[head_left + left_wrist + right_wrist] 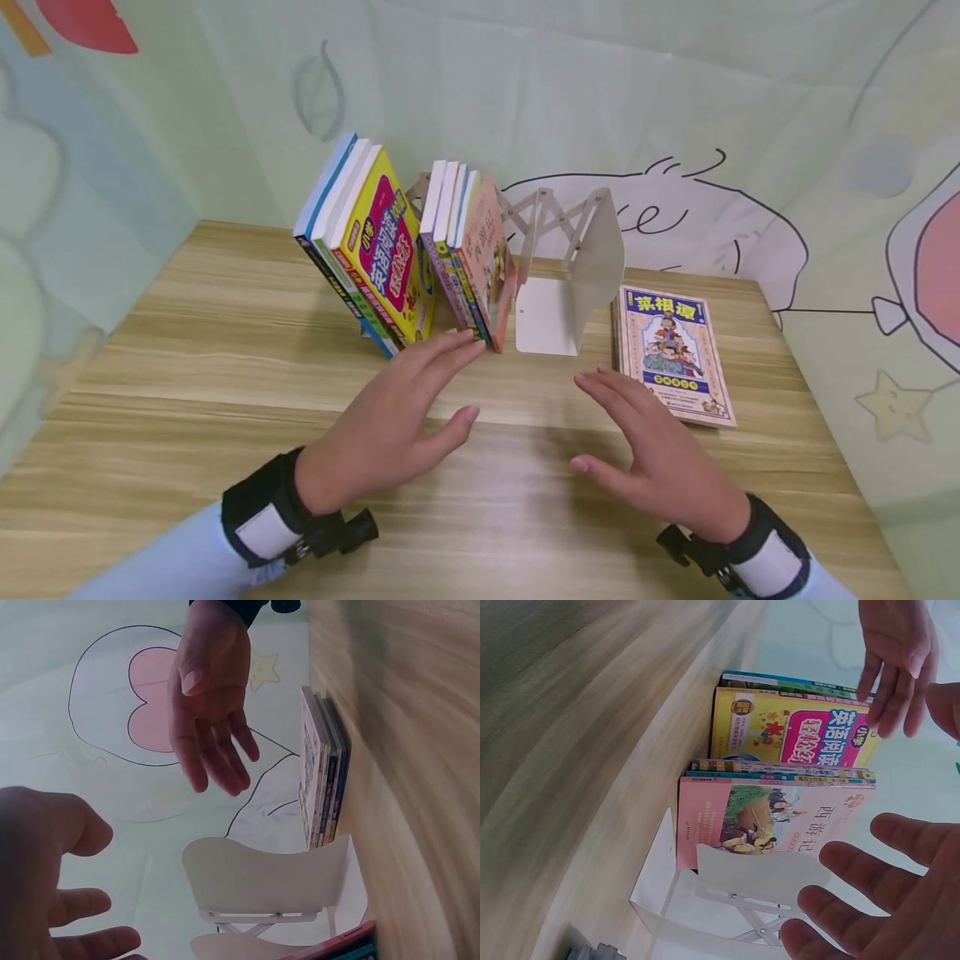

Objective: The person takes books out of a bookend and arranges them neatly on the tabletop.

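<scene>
In the head view my left hand hovers over the table in front of the standing books, fingers extended and holding nothing. My right hand hovers before a flat stack of books, also with nothing in it. Between and beyond the hands stands an expandable white metal book rack. Its left section holds a yellow-covered book leaning beside white and blue ones. The middle section holds thinner books with a pink-covered book outermost. The right section of the rack holds no book.
The wood-grain table backs onto a pale fabric wall with cartoon drawings. Both wrists wear black straps with small cameras, such as the left strap.
</scene>
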`<act>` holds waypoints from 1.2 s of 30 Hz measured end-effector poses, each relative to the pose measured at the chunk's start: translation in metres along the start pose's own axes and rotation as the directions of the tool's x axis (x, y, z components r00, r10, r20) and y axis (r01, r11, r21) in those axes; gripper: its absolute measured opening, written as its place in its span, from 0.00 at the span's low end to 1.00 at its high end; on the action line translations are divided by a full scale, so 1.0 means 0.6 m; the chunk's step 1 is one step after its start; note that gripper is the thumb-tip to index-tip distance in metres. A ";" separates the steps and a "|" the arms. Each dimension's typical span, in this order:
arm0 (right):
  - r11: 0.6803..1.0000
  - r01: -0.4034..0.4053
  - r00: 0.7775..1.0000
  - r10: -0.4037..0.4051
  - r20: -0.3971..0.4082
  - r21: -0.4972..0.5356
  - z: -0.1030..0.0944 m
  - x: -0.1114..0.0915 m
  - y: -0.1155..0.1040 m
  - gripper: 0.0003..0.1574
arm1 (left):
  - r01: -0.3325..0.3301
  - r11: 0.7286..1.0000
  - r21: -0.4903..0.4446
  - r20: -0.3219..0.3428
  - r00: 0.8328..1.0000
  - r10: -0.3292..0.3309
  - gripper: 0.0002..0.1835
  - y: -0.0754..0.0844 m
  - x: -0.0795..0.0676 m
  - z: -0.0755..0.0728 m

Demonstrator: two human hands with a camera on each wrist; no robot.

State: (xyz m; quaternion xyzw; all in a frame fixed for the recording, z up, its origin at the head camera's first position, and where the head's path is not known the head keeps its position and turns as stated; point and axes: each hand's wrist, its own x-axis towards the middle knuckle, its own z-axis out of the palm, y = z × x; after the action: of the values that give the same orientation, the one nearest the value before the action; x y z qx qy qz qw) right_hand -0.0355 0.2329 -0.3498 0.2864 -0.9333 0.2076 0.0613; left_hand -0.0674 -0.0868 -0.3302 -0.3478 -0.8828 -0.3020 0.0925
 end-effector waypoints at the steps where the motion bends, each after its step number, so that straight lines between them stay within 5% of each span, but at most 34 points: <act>1: 1.000 0.001 1.000 -0.001 -0.003 0.002 0.001 0.000 0.000 0.52 | -0.007 1.000 0.009 -0.007 1.000 0.007 0.33 -0.001 0.004 -0.002; 9: 1.000 -0.017 1.000 0.017 0.001 0.017 0.007 -0.006 0.003 0.51 | -0.038 0.990 0.135 -0.101 0.994 0.052 0.34 -0.020 0.059 -0.024; 22: 0.999 -0.028 1.000 0.028 0.004 0.022 0.010 -0.006 0.004 0.49 | 0.102 0.919 0.380 -0.156 0.987 -0.045 0.35 -0.066 0.161 -0.032; 27: 0.999 -0.040 0.999 0.039 0.016 0.028 0.013 -0.006 0.005 0.48 | 0.138 0.883 0.450 -0.116 0.989 -0.095 0.36 -0.083 0.175 -0.018; 31: 0.998 -0.052 0.998 0.052 0.028 0.030 0.015 -0.006 0.007 0.48 | 0.125 0.848 0.516 -0.134 0.989 -0.064 0.34 -0.091 0.175 -0.010; 36: 0.996 -0.072 0.997 0.071 0.038 0.044 0.016 -0.008 0.008 0.47 | 0.121 0.848 0.516 -0.166 0.985 -0.040 0.35 -0.093 0.176 -0.003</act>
State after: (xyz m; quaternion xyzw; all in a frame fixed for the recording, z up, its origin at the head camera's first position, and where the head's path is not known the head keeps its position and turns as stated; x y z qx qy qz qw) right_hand -0.0338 0.2347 -0.3615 0.2578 -0.9390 0.2258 0.0305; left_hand -0.1832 -0.0607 -0.3156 -0.2483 -0.9360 -0.0784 0.2369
